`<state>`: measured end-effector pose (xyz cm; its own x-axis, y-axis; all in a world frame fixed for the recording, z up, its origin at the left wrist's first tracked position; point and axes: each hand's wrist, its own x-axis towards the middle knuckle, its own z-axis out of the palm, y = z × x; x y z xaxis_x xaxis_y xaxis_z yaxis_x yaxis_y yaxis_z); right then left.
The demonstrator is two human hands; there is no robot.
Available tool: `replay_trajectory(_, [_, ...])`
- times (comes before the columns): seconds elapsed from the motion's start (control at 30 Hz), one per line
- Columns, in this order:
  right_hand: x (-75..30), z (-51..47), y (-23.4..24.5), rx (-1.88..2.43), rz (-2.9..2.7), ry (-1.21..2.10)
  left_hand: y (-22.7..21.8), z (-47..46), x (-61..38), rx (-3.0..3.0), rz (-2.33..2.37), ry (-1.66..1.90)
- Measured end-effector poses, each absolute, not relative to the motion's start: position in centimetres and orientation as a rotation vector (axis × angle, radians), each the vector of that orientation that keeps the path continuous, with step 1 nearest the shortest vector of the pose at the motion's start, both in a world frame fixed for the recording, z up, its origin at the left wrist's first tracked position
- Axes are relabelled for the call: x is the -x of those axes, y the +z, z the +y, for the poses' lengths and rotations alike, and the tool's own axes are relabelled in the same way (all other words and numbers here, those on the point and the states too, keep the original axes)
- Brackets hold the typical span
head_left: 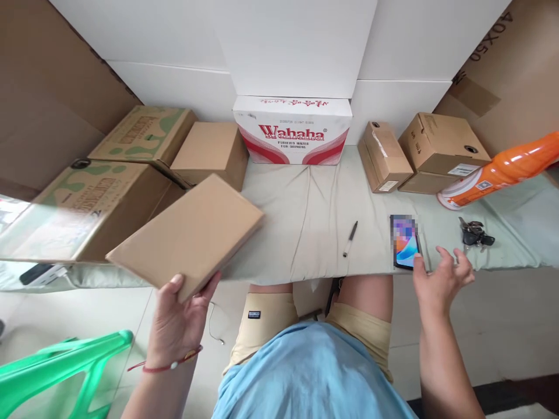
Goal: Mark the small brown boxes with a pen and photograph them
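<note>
My left hand (pixel 177 320) grips the near corner of a flat brown cardboard box (pixel 187 235) and holds it tilted above the table's front left edge. My right hand (pixel 441 279) hovers at the front edge of the table with its fingers spread. Its thumb touches the lower end of a smartphone (pixel 405 241) that lies face up with its screen lit. A black pen (pixel 350 238) lies on the pale green cloth (pixel 305 203) between the box and the phone.
Cardboard boxes line the back: green-printed ones (pixel 87 203) at left, a plain one (pixel 209 151), a red-and-white Wahaha carton (pixel 292 131), and brown ones (pixel 437 148) at right. An orange spray can (pixel 502 171) lies beside keys (pixel 474 233). A green plastic chair (pixel 61 366) stands at lower left.
</note>
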<state>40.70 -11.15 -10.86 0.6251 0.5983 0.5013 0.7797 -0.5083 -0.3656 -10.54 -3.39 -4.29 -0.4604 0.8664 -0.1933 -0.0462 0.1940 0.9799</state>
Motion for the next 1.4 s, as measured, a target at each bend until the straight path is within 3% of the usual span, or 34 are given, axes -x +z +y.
replay_trajectory(0.1, [-40.6, -11.1, -10.1, 2.223, -1.038, -0.462, -4.2, -3.5, 12.3, -0.398, 1.599, 1.410])
replay_trajectory(0.33, [-39.0, -9.8, -8.2, 2.119, -1.034, -0.418, -4.5, -0.7, 11.8, -0.345, 1.534, 1.279])
replay_trajectory(0.6, [-38.8, -11.3, -7.9, 2.073, -1.025, -0.388, -6.3, -0.9, 10.5, -0.786, 1.901, 1.453])
replay_trajectory(0.83, [-42.8, -5.3, -3.0, 2.040, -1.341, -0.284, -12.5, -1.8, 6.7, -2.059, 1.829, 1.143])
replay_trajectory(1.1, [-52.4, 8.7, 6.3, 2.496, -1.223, -0.208, -15.9, -0.1, 5.7, -2.133, 1.980, 1.093])
replay_trajectory(1.4, [-54.9, 15.4, 7.0, 2.612, -1.051, 0.013, -16.0, -0.4, 5.5, -2.263, 1.997, 1.031])
